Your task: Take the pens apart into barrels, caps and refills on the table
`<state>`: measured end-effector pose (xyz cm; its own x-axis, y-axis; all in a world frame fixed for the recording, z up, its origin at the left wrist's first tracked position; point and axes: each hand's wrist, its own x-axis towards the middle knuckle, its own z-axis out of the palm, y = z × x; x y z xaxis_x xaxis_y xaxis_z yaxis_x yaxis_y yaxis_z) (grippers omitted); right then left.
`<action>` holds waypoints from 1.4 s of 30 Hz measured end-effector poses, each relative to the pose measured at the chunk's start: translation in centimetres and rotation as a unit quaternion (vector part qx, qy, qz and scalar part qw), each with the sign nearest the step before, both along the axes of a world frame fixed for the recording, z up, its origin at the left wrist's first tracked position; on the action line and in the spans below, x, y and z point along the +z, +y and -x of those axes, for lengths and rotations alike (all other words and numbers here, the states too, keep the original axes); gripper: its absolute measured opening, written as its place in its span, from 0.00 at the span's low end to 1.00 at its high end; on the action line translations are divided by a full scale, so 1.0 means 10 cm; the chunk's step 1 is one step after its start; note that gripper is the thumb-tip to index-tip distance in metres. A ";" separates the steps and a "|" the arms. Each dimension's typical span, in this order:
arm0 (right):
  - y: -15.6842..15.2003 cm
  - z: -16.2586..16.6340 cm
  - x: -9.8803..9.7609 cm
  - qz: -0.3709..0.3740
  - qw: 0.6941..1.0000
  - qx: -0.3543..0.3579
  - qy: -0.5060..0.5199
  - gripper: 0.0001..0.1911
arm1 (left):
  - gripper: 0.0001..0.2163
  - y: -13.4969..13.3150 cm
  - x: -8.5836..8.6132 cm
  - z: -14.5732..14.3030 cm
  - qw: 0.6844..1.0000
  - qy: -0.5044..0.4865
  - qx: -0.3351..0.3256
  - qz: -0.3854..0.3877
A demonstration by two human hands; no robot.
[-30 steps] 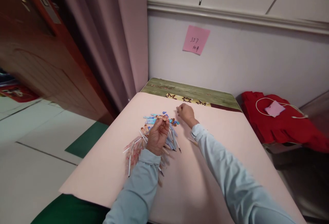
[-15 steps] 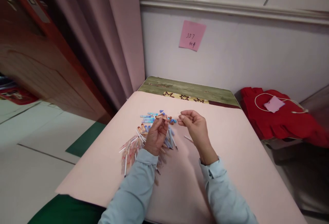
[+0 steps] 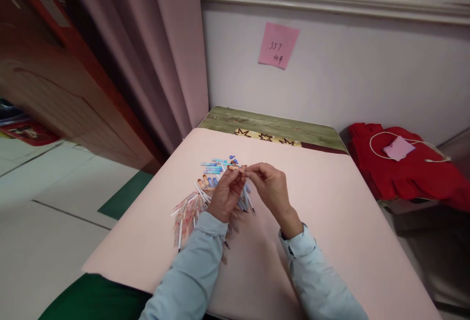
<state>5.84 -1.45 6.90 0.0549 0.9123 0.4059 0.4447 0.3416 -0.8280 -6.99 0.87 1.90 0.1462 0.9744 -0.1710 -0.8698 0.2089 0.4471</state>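
My left hand (image 3: pixel 224 193) pinches a short brown-and-orange pen barrel (image 3: pixel 232 167) between thumb and fingers, above the pile of pen parts. At the barrel's right end, my right hand (image 3: pixel 270 186) has thumb and forefinger pressed together; whatever small thing is between them is too tiny to make out. Beyond the left hand lie light-blue pen barrels (image 3: pixel 213 170) and small dark-blue caps (image 3: pixel 232 157). Orange-brown barrels (image 3: pixel 202 182) rest just left of that hand. Nearer me are clear pinkish tubes (image 3: pixel 185 212) mixed with white pen refills (image 3: pixel 180 234). Several more refills are partly hidden under my hands.
A pale pink sheet (image 3: pixel 330 222) covers the table, with a green wood-patterned strip (image 3: pixel 271 122) showing at the back. A pink note (image 3: pixel 279 45) is on the wall. Red cloth (image 3: pixel 370 163) with a white cord lies at right. A curtain (image 3: pixel 172 40) and wooden door stand left.
My right hand has moved left, from apart to touching the barrel's end in my left hand. The left hand has hardly moved. The view has shifted slightly.
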 end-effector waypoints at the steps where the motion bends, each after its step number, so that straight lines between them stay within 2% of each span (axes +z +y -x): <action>1: 0.00 0.00 0.00 0.001 1.000 0.000 -0.001 0.04 | 0.03 0.00 -0.01 0.00 1.000 0.002 -0.001 -0.003; 11: -0.01 0.04 -0.04 0.026 0.999 -0.007 0.035 0.06 | 0.03 -0.02 -0.01 -0.02 1.000 -0.001 -0.023 0.005; 16: 0.03 0.02 -0.03 0.084 0.986 0.003 0.145 0.14 | 0.03 -0.04 0.04 -0.01 0.998 -0.011 -0.032 0.043; 19: 0.09 -0.13 -0.06 0.082 0.975 -0.030 0.202 0.15 | 0.08 -0.01 0.09 0.04 0.995 -0.069 -0.014 0.066; 21: 0.14 -0.28 -0.12 0.067 0.982 -0.086 0.155 0.14 | 0.11 0.01 0.11 0.06 0.989 -0.125 0.023 0.075; 23: 0.20 -0.41 -0.22 0.058 0.988 -0.140 0.022 0.12 | 0.13 0.02 0.12 0.08 0.983 -0.153 0.053 0.085; 26: 0.29 -0.50 -0.43 0.079 0.964 -0.173 -0.187 0.10 | 0.12 0.04 0.11 0.07 0.983 -0.144 0.060 0.094; 28: 0.34 -0.49 -0.57 0.107 0.946 -0.165 -0.259 0.11 | 0.12 0.04 0.09 0.06 0.985 -0.137 0.056 0.093; 31: 0.37 -0.42 -0.73 0.116 0.935 -0.146 -0.300 0.13 | 0.12 0.04 0.07 0.05 0.986 -0.132 0.054 0.090; 35: 0.35 -0.37 -0.83 0.092 0.933 -0.128 -0.324 0.12 | 0.13 0.02 0.08 0.06 0.987 -0.130 0.031 0.088; 39: 0.34 -0.35 -0.83 0.101 0.932 -0.125 -0.325 0.12 | 0.14 0.00 0.11 0.06 0.986 -0.141 0.012 0.089; 42: 0.33 -0.35 -0.74 0.102 0.941 -0.147 -0.287 0.12 | 0.14 -0.02 0.14 0.07 0.983 -0.148 0.005 0.104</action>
<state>9.30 1.84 -0.50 0.1424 0.9540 0.2638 0.8889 -0.0060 -0.4581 -7.66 0.66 3.29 0.2100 0.9246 -0.3178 -0.9580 0.2596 0.1221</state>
